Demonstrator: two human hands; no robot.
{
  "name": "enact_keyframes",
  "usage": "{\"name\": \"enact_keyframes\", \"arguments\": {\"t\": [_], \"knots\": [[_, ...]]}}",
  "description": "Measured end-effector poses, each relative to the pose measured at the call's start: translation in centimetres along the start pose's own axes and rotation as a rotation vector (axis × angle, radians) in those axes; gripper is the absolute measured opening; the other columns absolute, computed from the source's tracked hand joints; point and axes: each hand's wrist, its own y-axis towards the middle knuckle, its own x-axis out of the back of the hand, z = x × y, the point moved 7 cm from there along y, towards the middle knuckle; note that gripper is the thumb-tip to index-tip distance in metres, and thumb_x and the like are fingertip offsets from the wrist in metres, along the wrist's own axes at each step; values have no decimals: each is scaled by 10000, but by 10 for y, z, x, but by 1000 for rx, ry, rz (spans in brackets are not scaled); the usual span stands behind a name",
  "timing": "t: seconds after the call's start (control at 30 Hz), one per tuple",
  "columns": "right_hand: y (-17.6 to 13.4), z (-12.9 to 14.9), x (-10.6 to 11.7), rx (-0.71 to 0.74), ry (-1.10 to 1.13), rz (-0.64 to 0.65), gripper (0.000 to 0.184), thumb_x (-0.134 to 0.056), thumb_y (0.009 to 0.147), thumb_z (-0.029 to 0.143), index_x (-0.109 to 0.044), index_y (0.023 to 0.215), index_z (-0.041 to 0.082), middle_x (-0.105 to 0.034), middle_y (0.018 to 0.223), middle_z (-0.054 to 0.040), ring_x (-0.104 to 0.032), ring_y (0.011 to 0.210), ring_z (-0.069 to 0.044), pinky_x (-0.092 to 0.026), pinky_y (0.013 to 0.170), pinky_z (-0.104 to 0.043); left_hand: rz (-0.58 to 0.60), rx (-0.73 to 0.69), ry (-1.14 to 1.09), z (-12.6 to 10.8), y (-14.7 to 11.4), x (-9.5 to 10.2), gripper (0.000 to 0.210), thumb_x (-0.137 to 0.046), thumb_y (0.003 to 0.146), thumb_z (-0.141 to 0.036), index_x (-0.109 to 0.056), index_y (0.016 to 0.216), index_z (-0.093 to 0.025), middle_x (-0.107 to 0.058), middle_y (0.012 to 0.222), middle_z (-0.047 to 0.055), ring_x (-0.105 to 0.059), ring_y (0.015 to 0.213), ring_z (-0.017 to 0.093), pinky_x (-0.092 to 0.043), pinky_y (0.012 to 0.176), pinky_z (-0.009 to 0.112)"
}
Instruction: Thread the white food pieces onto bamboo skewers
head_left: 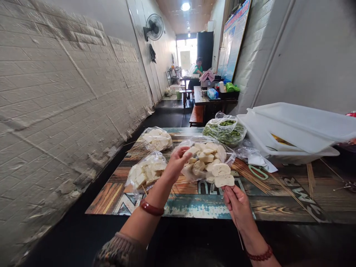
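My right hand (236,202) is closed round a thin wooden skewer (239,237), its lower end sticking out below the fist. Two pale, spongy slices (224,180), bread-like in look, are threaded on the skewer above my fingertips. Over the left side of an opened clear plastic bag (229,157) of similar pale pieces (207,157), my left hand (178,163) pinches one slice (192,150) between thumb and fingers. Part of that slice is hidden by the fingers.
Two more bags of pale pieces (148,170) (157,139) lie left. Bagged green vegetables (228,131), stacked white trays (292,126), loose skewers (253,176) and green-handled scissors (258,172) are right on the patterned table (205,207). A person (198,68) sits far back.
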Motion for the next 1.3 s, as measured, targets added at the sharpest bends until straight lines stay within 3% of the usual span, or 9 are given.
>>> {"name": "enact_keyframes", "arguments": {"t": [0.1,0.3,0.4,0.57,0.8,0.9,1.03,1.2,1.3], "knots": [[1,0,-1,9,-11,0,356,-720,821,525,-655,828,175,-430,528,72,-284,437,-74,-228,371,-198,-60,-118,469,-4,22,-7,311,-628,826,-228,-638,1128,-154,-692,1126,135,-624,1078,269,-471,935,388],[2,-5,2,5,-13,-5,367,-710,827,535,-669,844,171,-445,514,69,-304,430,-76,-243,363,-191,43,-164,688,-5,39,-28,208,-633,811,-224,-689,1010,-200,-709,1065,105,-642,1011,278,-463,921,389],[3,-9,2,-12,-44,35,359,-687,847,535,-672,854,177,-466,510,65,-329,420,-76,-256,359,-185,88,-219,728,-12,46,-41,215,-527,891,-257,-698,998,-182,-698,1092,121,-635,1015,265,-453,920,377],[3,-10,2,-19,-36,44,350,-658,876,522,-676,850,174,-472,509,65,-329,405,-63,-256,363,-180,196,-256,739,-10,60,-60,256,-469,907,-234,-714,874,-169,-715,900,100,-640,889,232,-462,835,339],[3,-10,3,-24,-42,50,327,-647,890,504,-669,857,180,-468,514,69,-325,411,-63,-251,369,-180,329,-264,757,4,54,-63,288,-698,774,-438,-716,934,-199,-717,885,59,-637,824,223,-470,755,304],[3,-11,3,-21,-32,57,316,-639,901,497,-668,874,184,-466,525,70,-320,419,-63,-249,373,-181,316,-290,802,3,49,-68,338,-767,711,-389,-710,978,-190,-717,932,85,-639,882,261,-474,806,344],[2,-8,1,-14,-64,69,318,-622,910,495,-669,877,182,-461,518,70,-325,412,-64,-246,375,-191,247,-310,799,1,45,-74,326,-725,743,-276,-694,1046,-162,-710,1021,120,-628,967,281,-472,873,388],[1,-6,1,0,-110,77,340,-616,906,513,-670,881,178,-460,512,71,-338,401,-62,-252,378,-193,299,-357,758,3,41,-80,371,-773,700,-282,-703,1048,-176,-732,987,62,-654,901,216,-507,819,306],[2,-10,3,2,-105,74,344,-628,895,520,-667,873,179,-462,512,70,-344,398,-61,-248,371,-189,300,-354,758,5,50,-67,265,-694,788,-289,-724,1032,-193,-754,943,35,-673,827,175,-522,759,260]]}}
